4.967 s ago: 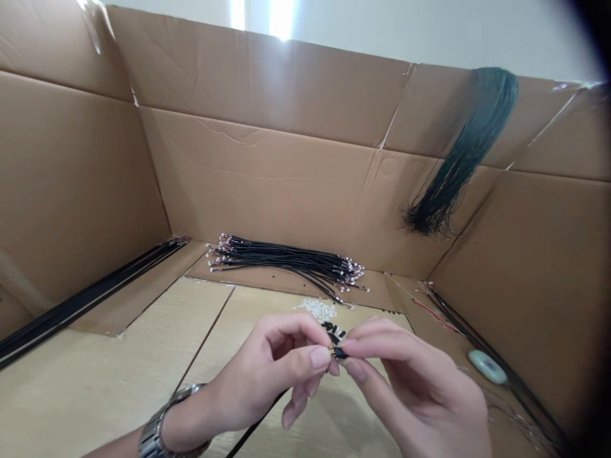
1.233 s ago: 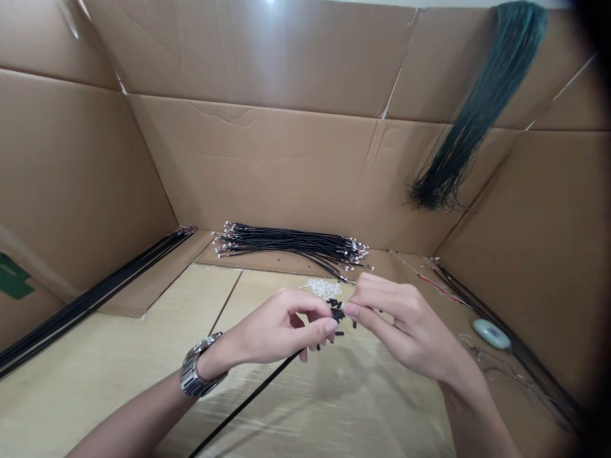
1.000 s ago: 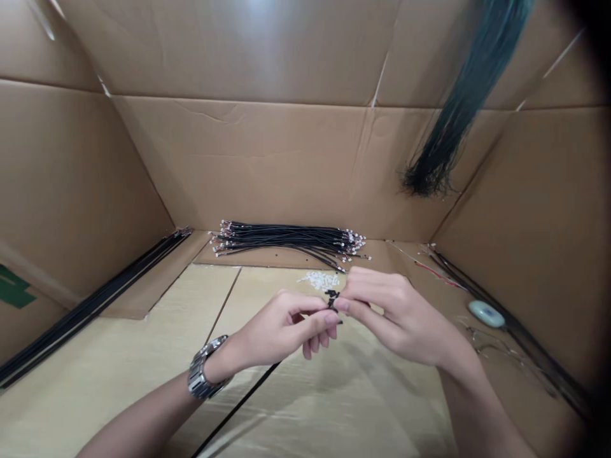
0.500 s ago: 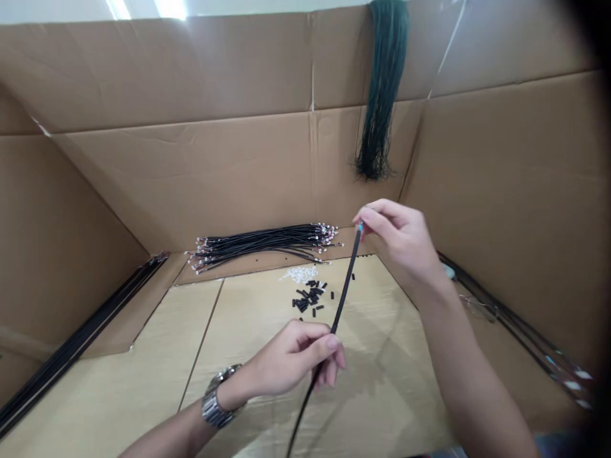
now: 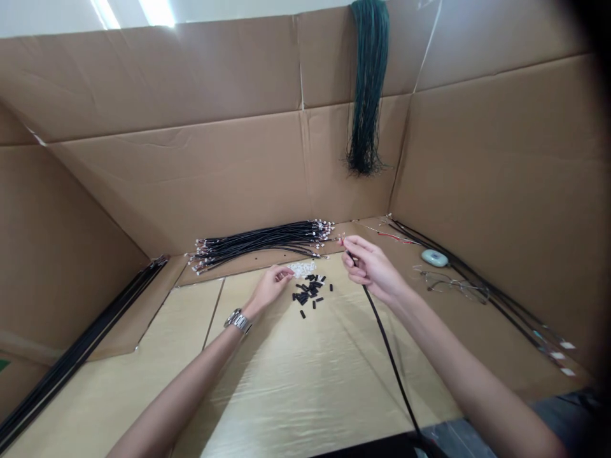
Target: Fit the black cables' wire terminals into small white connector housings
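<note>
My right hand [image 5: 370,266] grips a black cable [image 5: 389,346] close to its end. Thin bare wire ends stick out past the fingertips. From the hand the cable runs down toward the table's front edge. My left hand [image 5: 271,286], below a metal wristwatch [image 5: 237,320], is at the left side of a heap of small white connectors [image 5: 303,270]. Its thumb and fingertips are curled together at the heap, and anything between them is too small to make out. Just in front of the heap lie several short black sleeve pieces [image 5: 305,294].
A bundle of black cables [image 5: 258,240] with white plugs lies along the back cardboard wall. Long black cables line the left side [image 5: 86,337] and right side [image 5: 477,289]. Eyeglasses [image 5: 451,284] and a pale oval case [image 5: 434,257] rest at right. Dark green strands [image 5: 367,89] hang above.
My left hand has let go of the cable and moved up and left to the white connectors. My right hand has come down slightly, and the cable now trails to the lower right.
</note>
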